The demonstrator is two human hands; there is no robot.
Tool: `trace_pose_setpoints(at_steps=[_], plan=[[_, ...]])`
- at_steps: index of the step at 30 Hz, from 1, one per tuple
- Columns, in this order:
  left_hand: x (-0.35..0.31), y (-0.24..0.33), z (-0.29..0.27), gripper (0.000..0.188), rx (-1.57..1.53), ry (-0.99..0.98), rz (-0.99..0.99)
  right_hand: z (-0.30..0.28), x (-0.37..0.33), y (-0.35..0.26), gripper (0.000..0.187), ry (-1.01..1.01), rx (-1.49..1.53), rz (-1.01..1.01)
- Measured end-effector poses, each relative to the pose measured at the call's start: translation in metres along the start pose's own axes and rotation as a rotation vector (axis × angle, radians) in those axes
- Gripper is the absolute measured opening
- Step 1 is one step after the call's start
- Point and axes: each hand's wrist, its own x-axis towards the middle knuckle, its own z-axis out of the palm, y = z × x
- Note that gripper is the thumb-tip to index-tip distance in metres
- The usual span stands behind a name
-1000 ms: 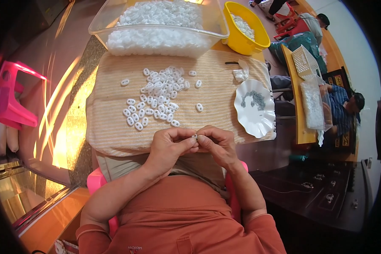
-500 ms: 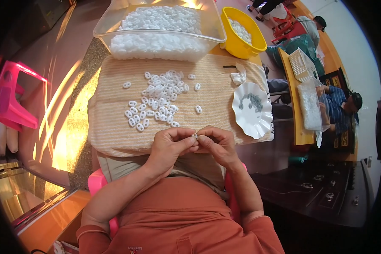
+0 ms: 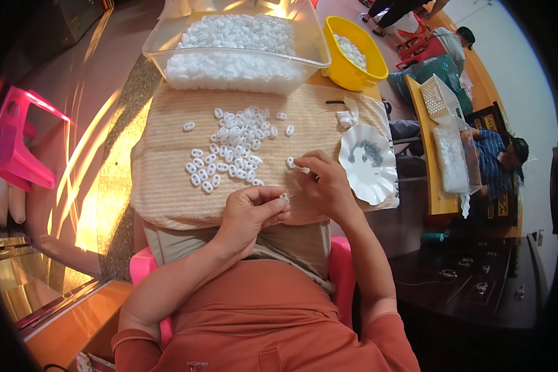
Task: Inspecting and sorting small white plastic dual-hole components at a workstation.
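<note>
My left hand (image 3: 254, 209) is closed in a pinch near the front edge of the cloth. Between its thumb and forefinger is a small whitish piece (image 3: 284, 197) with a thin bit sticking out; its exact kind is too small to make out. My right hand (image 3: 328, 186) reaches over the cloth with fingers apart. Its fingertips are right beside a lone white oval two-holed plastic piece (image 3: 290, 162), and whether they touch it I cannot tell. A loose pile of the same white two-holed pieces (image 3: 235, 136) lies left of centre.
A white wavy-rimmed plate (image 3: 381, 189) with small grey bits lies at the right of the striped cloth (image 3: 161, 180). Beyond stand a clear bin (image 3: 316, 59) of white pieces and a yellow basin (image 3: 347, 75). A pink stool (image 3: 15, 133) is at left; other people are at right.
My right hand has parted from the left and moved forward to the lone white piece, its fingers spreading. My left hand stays put, still pinching the small piece.
</note>
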Motion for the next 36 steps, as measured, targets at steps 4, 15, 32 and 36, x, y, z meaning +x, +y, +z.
trace_pose_setpoints(at_steps=[4, 15, 32, 36], plan=[[0.0, 0.0, -0.001, 0.017, 0.007, -0.005, 0.003, 0.004, 0.011, -0.001, 0.016, -0.014, -0.215, -0.069], [-0.001, 0.001, -0.001, 0.017, -0.003, -0.001, 0.015, -0.004, 0.011, -0.005, 0.013, -0.053, -0.239, -0.044], [-0.001, 0.0, -0.002, 0.016, -0.032, -0.009, 0.043, -0.008, 0.008, -0.013, 0.017, -0.231, -0.438, -0.047], [-0.001, 0.001, -0.002, 0.016, -0.042, -0.02, 0.038, 0.002, 0.006, -0.003, 0.016, -0.099, -0.357, -0.08]])
